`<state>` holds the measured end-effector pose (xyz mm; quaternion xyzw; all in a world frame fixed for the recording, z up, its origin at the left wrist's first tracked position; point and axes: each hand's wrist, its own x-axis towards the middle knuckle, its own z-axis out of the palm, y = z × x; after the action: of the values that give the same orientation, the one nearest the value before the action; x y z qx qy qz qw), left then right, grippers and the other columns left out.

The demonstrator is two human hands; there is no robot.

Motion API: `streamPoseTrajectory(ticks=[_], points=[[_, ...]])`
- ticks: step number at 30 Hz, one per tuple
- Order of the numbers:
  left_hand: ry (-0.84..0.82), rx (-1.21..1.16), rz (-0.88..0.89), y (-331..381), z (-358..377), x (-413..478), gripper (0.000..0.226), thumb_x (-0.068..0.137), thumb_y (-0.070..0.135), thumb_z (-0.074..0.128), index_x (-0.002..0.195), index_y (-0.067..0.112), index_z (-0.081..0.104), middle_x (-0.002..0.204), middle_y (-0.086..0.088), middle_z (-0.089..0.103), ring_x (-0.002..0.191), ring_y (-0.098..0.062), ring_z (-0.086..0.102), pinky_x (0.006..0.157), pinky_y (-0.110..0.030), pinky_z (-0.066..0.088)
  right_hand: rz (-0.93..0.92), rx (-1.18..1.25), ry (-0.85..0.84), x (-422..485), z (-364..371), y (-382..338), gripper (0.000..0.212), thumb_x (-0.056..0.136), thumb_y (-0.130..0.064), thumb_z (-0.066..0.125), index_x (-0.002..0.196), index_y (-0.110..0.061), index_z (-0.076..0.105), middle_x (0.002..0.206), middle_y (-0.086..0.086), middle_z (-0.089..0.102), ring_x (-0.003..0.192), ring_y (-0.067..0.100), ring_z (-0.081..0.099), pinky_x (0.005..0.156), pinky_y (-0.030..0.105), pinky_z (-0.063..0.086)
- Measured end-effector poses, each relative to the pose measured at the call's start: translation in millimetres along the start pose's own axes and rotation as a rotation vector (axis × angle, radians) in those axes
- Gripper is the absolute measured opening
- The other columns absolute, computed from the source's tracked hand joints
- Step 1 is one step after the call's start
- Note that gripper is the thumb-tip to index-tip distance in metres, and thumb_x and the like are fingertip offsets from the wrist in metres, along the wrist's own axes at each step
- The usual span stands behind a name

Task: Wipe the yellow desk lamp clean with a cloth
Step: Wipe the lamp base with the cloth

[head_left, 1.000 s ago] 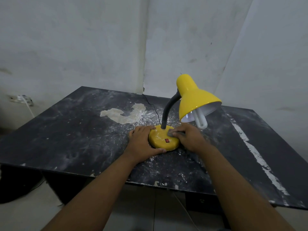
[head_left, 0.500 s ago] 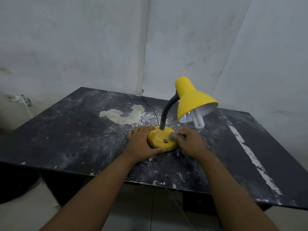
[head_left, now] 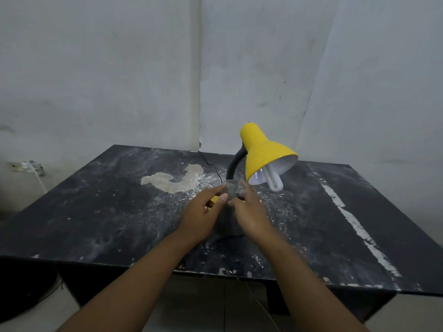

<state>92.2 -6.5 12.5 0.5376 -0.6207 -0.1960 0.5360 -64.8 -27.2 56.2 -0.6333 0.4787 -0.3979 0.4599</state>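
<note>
Here is the dusty black table (head_left: 96, 212), scuffed white and marked with a pale dried patch (head_left: 175, 180), and toward its back stands the yellow desk lamp (head_left: 266, 152) on a dark bent neck, white bulb (head_left: 274, 182) poking from the shade. Both hands hover in front of the lamp's base, hiding most of it. The left hand (head_left: 201, 216) and right hand (head_left: 251, 212) each pinch, fingers closed, an edge of the small grey cloth (head_left: 230, 190) between them.
</note>
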Motion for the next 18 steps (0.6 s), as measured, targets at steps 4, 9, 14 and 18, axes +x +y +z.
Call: streamPoseTrajectory(ticks=[4, 9, 14, 18], points=[[0.007, -0.003, -0.090, 8, -16, 7, 0.035, 0.102, 0.042, 0.070, 0.137, 0.036, 0.068, 0.114, 0.019, 0.076, 0.100, 0.011, 0.070, 0.078, -0.008, 0.054, 0.004, 0.214, -0.127, -2, 13, -3, 0.079, 0.098, 0.001, 0.053, 0.161, -0.042, 0.036, 0.136, -0.009, 0.069, 0.102, 0.022, 0.075, 0.088, 0.050, 0.065], [0.137, 0.203, -0.105, 2, -36, 29, 0.028, 0.099, 0.033, 0.067, 0.124, 0.042, 0.078, 0.116, 0.009, 0.078, 0.100, -0.008, 0.074, 0.086, -0.034, 0.064, -0.158, -0.157, -0.086, 3, -1, 21, 0.062, 0.101, -0.011, 0.056, 0.152, -0.045, 0.046, 0.135, -0.012, 0.066, 0.118, 0.020, 0.064, 0.089, 0.044, 0.053], [0.133, 0.439, -0.154, -5, -47, 49, 0.027, 0.099, 0.033, 0.073, 0.125, 0.031, 0.078, 0.116, 0.004, 0.080, 0.101, -0.019, 0.073, 0.080, -0.031, 0.055, -0.283, -0.690, 0.000, 20, -23, 75, 0.046, 0.105, -0.046, 0.051, 0.149, -0.032, 0.058, 0.150, -0.002, 0.061, 0.141, 0.023, 0.050, 0.119, 0.050, 0.039], [0.030, 0.484, -0.139, -13, -37, 67, 0.022, 0.101, 0.031, 0.071, 0.121, 0.036, 0.080, 0.104, 0.018, 0.075, 0.090, -0.008, 0.069, 0.070, -0.026, 0.049, -0.379, -0.658, 0.044, 22, -23, 98, 0.045, 0.109, -0.053, 0.043, 0.144, -0.035, 0.064, 0.147, -0.011, 0.064, 0.142, 0.014, 0.049, 0.123, 0.052, 0.034]])
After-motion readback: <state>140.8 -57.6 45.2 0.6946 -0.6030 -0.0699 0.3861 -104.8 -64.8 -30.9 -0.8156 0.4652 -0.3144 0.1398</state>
